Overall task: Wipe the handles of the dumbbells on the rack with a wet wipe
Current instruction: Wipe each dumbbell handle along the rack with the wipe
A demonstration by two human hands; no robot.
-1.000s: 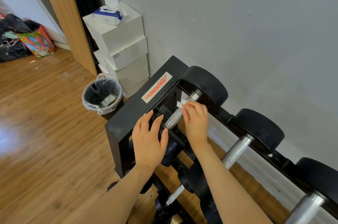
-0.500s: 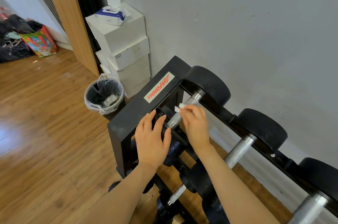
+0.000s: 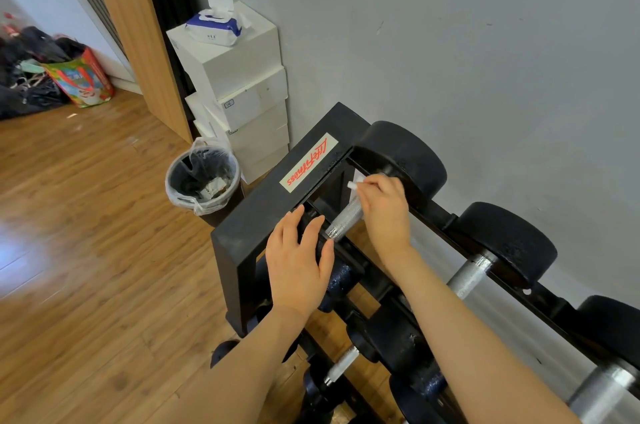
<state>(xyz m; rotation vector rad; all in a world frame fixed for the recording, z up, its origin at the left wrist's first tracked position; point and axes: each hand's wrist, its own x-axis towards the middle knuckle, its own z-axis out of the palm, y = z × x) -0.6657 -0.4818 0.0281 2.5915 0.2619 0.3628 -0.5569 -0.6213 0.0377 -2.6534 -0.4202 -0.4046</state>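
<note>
Since the earlier frame the right hand [image 3: 386, 207] has slid up the knurled silver handle [image 3: 344, 219] of the leftmost black dumbbell [image 3: 403, 155], from mid-handle to the end beside the far round weight. Its fingers curl over the handle and pinch a small white wet wipe [image 3: 354, 184], whose corner sticks out at the fingertips. The left hand [image 3: 298, 257] stays where it was, fingers straight and slightly spread, resting flat on the dumbbell's near weight at the front of the black metal rack [image 3: 242, 233]. The dumbbell lies on the rack's top tier, next to another black dumbbell with a silver handle [image 3: 469, 276]; more dumbbells sit on lower tiers. Left of the rack, on the wooden floor [image 3: 86, 250], stands a bin lined with clear plastic [image 3: 202, 181], and behind it a stack of white boxes [image 3: 239, 94] carries an open blue-and-white pack of wipes [image 3: 214, 25].
</note>
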